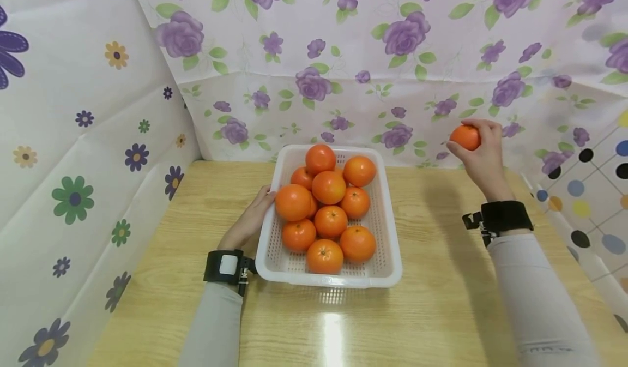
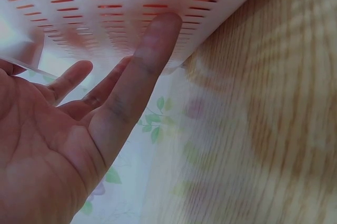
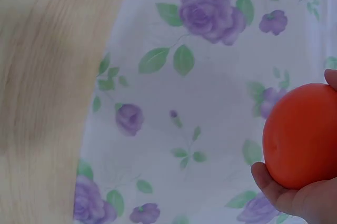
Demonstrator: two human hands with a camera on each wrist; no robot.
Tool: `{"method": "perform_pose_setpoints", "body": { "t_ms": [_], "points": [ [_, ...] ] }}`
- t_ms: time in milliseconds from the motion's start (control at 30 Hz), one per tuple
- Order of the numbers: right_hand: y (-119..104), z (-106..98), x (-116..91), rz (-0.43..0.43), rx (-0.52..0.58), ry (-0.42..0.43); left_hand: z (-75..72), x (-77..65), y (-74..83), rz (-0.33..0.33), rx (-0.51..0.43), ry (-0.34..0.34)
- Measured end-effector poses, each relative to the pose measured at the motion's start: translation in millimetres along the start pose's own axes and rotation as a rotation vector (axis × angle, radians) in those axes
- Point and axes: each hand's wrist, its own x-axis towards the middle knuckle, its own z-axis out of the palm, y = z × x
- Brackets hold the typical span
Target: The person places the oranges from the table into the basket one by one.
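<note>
At the back right, my right hand (image 1: 483, 157) holds an orange (image 1: 465, 137) up above the table, thumb on the near side and fingers over the far side. In the right wrist view that orange (image 3: 303, 137) shows smooth and bright, with a fingertip and thumb around it. A white plastic basket (image 1: 392, 236) with perforated walls stands in the middle, several oranges (image 1: 331, 221) heaped inside. My left hand (image 1: 252, 217) is at the basket's left side. In the left wrist view its fairly straight fingers (image 2: 124, 98) rest against the slotted wall (image 2: 116, 11).
The basket stands on a light wooden table (image 1: 432, 301). Behind it hangs a flowered cloth (image 1: 353, 105), with a daisy-patterned sheet (image 1: 98, 154) on the left and a dotted one (image 1: 593, 203) on the right. Both wrists wear black straps (image 1: 507, 216).
</note>
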Motion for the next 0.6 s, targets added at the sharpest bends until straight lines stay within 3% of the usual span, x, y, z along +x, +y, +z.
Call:
{"method": "perform_pose_setpoints", "body": {
  "t_ms": [367, 600],
  "points": [
    [-38.9, 15.6, -4.4, -0.073, 0.032, -0.081, -1.0, 0.8, 0.8, 0.006, 0.002, -0.005],
    [-53.5, 24.9, -6.7, -0.096, 0.046, -0.244, 0.1, 0.3, 0.5, 0.001, -0.006, -0.002]
  ]
}}
